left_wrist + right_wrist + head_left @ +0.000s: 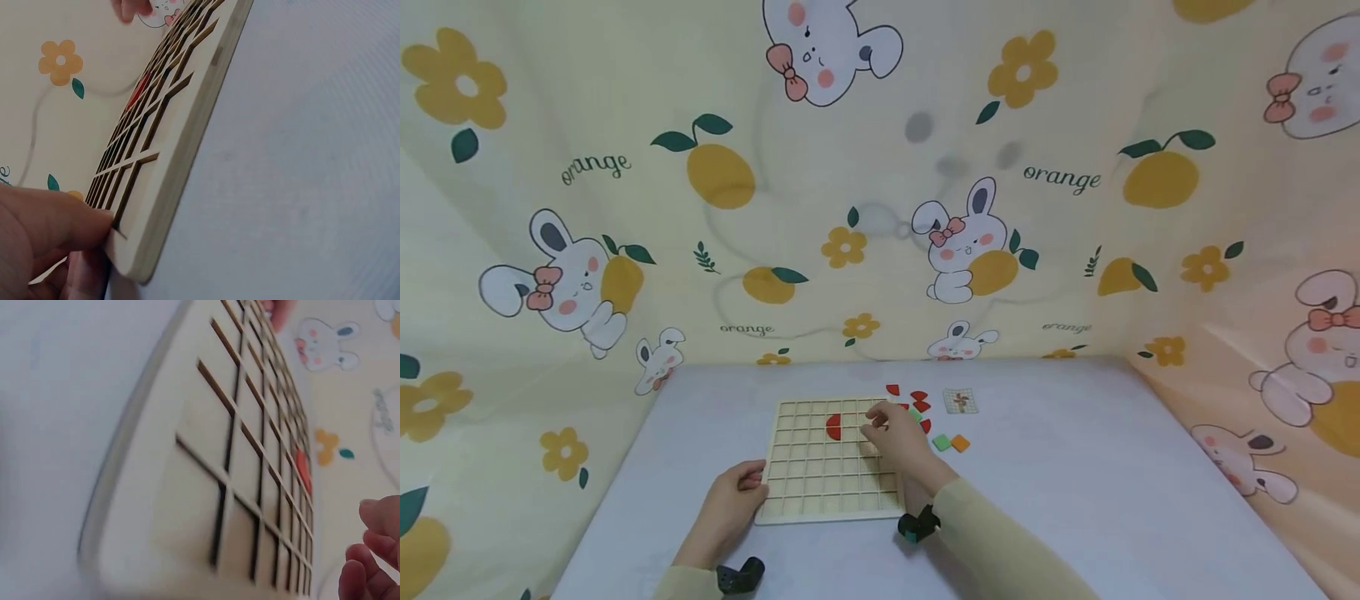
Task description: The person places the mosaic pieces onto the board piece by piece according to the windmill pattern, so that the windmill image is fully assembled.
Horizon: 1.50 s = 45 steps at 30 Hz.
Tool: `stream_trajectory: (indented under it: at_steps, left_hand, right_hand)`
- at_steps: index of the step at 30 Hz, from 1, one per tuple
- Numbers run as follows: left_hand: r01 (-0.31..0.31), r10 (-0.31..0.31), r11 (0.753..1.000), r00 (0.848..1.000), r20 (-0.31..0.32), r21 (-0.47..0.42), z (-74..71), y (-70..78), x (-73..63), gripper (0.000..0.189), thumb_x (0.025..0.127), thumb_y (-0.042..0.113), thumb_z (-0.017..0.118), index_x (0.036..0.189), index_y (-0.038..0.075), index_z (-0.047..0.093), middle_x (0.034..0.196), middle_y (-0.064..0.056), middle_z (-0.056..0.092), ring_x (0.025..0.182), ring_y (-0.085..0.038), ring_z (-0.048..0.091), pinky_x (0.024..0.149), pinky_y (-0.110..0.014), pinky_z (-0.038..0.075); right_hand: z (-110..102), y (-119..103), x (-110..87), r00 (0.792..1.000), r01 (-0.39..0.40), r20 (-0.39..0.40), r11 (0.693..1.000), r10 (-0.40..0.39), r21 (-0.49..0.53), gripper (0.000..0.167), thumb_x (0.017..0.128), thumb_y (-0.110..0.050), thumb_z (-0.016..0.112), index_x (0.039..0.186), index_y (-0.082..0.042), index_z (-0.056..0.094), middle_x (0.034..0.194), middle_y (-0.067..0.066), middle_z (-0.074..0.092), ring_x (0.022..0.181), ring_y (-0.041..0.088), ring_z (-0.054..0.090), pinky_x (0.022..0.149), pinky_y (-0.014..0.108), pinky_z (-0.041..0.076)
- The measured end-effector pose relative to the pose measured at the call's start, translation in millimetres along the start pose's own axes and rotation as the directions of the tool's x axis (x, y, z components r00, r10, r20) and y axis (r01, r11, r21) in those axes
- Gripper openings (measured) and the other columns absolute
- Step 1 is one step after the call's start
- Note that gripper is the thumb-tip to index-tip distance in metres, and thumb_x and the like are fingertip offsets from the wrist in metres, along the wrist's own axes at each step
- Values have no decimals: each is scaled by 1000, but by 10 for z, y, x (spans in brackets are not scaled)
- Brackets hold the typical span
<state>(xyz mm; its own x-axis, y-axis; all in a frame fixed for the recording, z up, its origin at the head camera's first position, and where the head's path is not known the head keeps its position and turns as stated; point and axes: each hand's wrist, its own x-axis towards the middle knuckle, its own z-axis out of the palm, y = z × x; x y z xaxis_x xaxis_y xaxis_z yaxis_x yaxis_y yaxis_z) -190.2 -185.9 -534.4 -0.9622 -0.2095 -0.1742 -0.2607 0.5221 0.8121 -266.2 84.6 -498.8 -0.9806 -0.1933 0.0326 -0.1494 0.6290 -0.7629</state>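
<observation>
The left hand (pixel 736 493) grips the near left of the board (pixel 827 517), its thumb on the rim; the right hand (pixel 901 435) hangs over the far right part, its fingers loosely bent, a narrow gap between thumb and forefinger, and no piece shows there. The board lies on the table (pixel 1075 500) between the hands; a red half-disc (pixel 835 421) sits in its cells, just left of the right hand's fingertips; red pieces (pixel 922 406) lie beyond and beside the right hand; green tiles (pixel 942 442) and an orange tile (pixel 960 443) lie to its right; the card (pixel 960 401), which bears a pinwheel on a grid, lies farther off, past the red pieces.

The step in hand seems to be an early one, setting pieces into cells; the next move probably calls for a pinch on one loose piece, squared to its cell, while the left hand steadies the board. The cloth (pixel 820 150) ahead of both hands repeats the word "orange"; no brand or label can be read.
</observation>
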Motion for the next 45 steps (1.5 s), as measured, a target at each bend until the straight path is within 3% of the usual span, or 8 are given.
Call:
stream_trajectory:
  at_steps: [6,15,22,29,37,45]
  left_hand:
    - [-4,4,1000,1000,13,-6,-41,-1,-32,48,84,3,63,131,-2,55,104,-10,58,95,-23,52,79,-35,47]
    - [-14,14,1000,1000,12,-7,-19,-2,-18,47,84,3,64,130,-3,55,102,-10,58,94,-23,53,78,-36,47]
    - [-15,15,1000,1000,11,-1,-28,16,-27,47,84,3,63,130,-3,55,102,-10,58,94,-23,52,79,-36,47]
    - [-19,19,1000,1000,11,-2,-27,2,-30,47,84,3,64,130,-3,55,102,-10,58,94,-23,52,78,-35,47]
    - [-19,19,1000,1000,8,2,-5,4,-34,47,84,3,64,130,-2,56,102,-10,57,93,-23,52,77,-35,47]
    - [-18,18,1000,1000,0,9,7,16,-42,48,84,3,64,130,-3,55,102,-10,58,94,-23,52,78,-35,48]
  right_hand:
    - [-254,170,-110,998,-56,-22,998,56,-14,32,89,-28,69,117,-12,64,96,-2,59,81,20,53,56,30,49]
    - [-450,426,-283,993,-116,-9,993,116,-34,32,87,-27,72,114,-11,64,90,-1,59,79,20,54,60,30,49]
    - [-418,536,-382,989,-130,62,991,133,-40,29,87,-27,72,112,-15,64,88,-2,59,75,18,54,62,31,47]
    - [-371,567,-435,984,-168,52,985,169,-27,26,86,-28,72,109,-18,64,88,-1,59,79,18,54,66,31,47]
    - [-346,679,-477,990,-133,33,989,135,-63,25,83,-28,76,105,-21,66,96,-2,56,87,20,50,75,34,46]
    - [-352,688,-501,994,-92,59,995,94,-39,25,85,-26,74,109,-21,69,100,-1,54,90,21,49,77,35,45]
